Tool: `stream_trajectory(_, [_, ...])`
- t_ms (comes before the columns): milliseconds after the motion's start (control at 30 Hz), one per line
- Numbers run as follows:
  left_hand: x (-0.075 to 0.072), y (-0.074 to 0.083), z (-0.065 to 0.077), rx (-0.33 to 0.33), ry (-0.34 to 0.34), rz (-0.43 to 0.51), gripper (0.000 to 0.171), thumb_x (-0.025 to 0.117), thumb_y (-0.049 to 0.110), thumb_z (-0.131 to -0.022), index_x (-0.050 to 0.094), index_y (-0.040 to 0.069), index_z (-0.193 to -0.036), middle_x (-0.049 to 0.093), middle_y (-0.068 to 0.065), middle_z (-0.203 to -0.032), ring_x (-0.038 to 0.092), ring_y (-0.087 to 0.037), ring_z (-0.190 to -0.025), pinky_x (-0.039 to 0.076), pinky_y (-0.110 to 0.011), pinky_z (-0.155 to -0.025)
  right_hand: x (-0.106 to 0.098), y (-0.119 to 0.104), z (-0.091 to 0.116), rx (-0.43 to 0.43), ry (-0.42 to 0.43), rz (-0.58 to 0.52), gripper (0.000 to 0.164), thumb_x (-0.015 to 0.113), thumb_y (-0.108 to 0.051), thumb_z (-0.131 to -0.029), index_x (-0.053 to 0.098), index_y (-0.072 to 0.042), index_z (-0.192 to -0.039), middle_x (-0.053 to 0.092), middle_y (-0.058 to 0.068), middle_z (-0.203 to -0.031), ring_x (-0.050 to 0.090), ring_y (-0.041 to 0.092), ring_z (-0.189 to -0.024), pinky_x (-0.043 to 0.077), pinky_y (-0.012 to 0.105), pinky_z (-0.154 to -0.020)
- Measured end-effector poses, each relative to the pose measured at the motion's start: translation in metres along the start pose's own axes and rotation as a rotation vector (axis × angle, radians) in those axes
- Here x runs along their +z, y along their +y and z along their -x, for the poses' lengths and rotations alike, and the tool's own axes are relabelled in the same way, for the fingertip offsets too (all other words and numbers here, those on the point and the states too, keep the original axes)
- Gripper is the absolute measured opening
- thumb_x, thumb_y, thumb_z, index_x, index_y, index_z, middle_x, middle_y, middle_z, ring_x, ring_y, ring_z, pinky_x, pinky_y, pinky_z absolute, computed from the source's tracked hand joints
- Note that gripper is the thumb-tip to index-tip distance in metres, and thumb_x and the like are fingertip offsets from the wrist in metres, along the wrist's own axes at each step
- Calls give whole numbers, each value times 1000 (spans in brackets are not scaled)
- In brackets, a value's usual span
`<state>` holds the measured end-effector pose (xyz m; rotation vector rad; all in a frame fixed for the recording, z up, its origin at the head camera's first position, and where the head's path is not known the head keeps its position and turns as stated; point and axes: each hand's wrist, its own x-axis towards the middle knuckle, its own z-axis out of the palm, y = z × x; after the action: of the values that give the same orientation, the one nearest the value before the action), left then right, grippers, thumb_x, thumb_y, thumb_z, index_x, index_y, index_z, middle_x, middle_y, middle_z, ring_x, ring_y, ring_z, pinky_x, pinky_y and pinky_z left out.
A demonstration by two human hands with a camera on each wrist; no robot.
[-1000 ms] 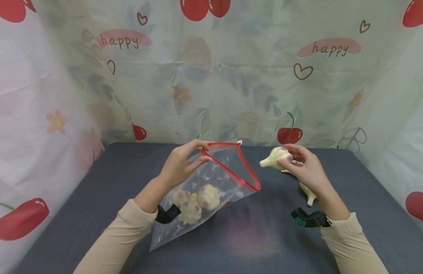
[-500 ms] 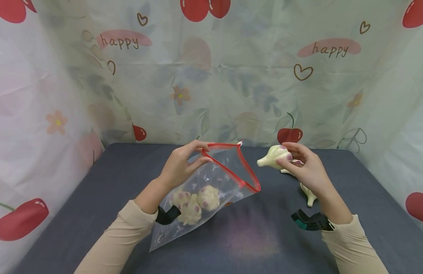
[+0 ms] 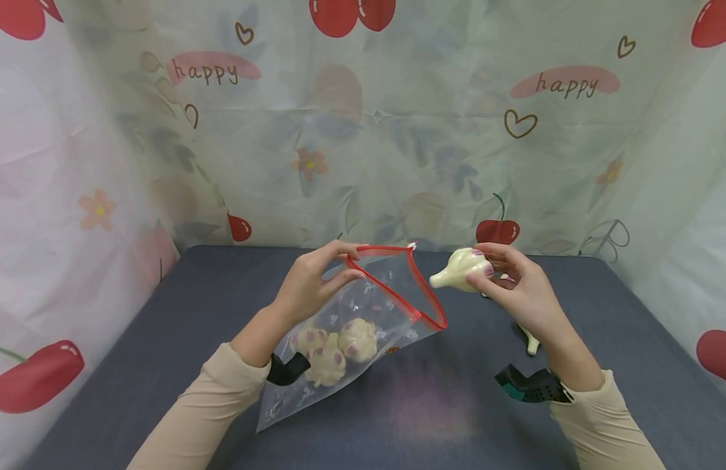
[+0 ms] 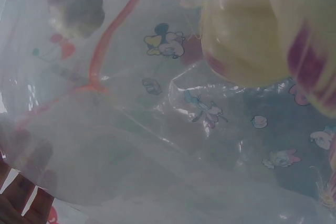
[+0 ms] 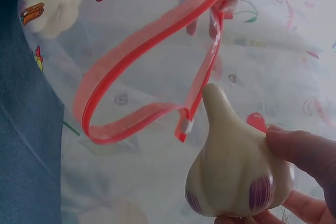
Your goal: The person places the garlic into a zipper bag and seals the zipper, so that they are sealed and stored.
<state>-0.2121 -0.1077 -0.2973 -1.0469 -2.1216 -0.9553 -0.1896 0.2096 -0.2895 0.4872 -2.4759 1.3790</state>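
Note:
A clear zip bag (image 3: 392,333) with a red zip edge hangs tilted, its mouth gaping to the right. My left hand (image 3: 307,281) pinches the upper left of that rim between thumb and fingers. Inside the bag's lower part lie several garlic bulbs (image 3: 326,362), seen close through the printed plastic in the left wrist view. My right hand (image 3: 524,287) holds another garlic bulb (image 5: 236,166) by its root end, stem pointing left at the bag's mouth. In the head view the stem tip is close to the red rim; whether they touch I cannot tell.
Behind and below my right hand more garlic (image 3: 532,343) lies on the dark grey table (image 3: 222,281), partly hidden by the hand. A white zip slider (image 3: 412,245) sits at the rim's top corner. Patterned curtains (image 3: 375,150) enclose the table at the back and sides.
My right hand has moved a little to the left with its garlic bulb, bringing the stem nearer the bag's mouth. The left hand and bag have stayed in place.

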Motion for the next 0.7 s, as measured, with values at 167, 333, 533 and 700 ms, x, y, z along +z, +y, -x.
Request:
stream_trajectory(167, [0, 0, 0, 3, -1, 4, 29, 73, 16, -76, 57, 3, -97, 68, -11, -114, 69, -23, -94, 55, -34, -76, 4, -4, 1, -32, -9, -29, 44, 67, -15, -87, 52, -5, -127, 53, -15, -112, 56, -5, -94, 51, 11, -76])
stream_trajectory(333, [1, -1, 0, 0, -6, 7, 29, 72, 18, -77, 57, 4, -97, 68, -11, -114, 68, -23, -94, 55, -33, -76, 8, -9, 1, -41, -26, -35, 43, 67, -15, -86, 53, -6, -126, 54, -13, -112, 56, -6, -96, 51, 11, -78])
stream_trajectory(533, [0, 0, 1, -9, -11, 3, 29, 73, 17, -77, 57, 4, -97, 68, -11, -114, 68, -23, -94, 55, -34, -77, 13, -15, 1, -45, -37, -44, 42, 68, -15, -86, 54, -7, -125, 56, -8, -111, 57, -6, -96, 51, 11, -78])
stream_trajectory(700, [-1, 2, 1, -22, -19, 3, 29, 74, 16, -76, 58, 4, -97, 68, -11, -112, 68, -23, -95, 55, -35, -79, 17, -14, 0, -56, -51, -52, 42, 68, -15, -86, 54, -8, -125, 57, -4, -112, 57, -5, -97, 52, 12, -78])
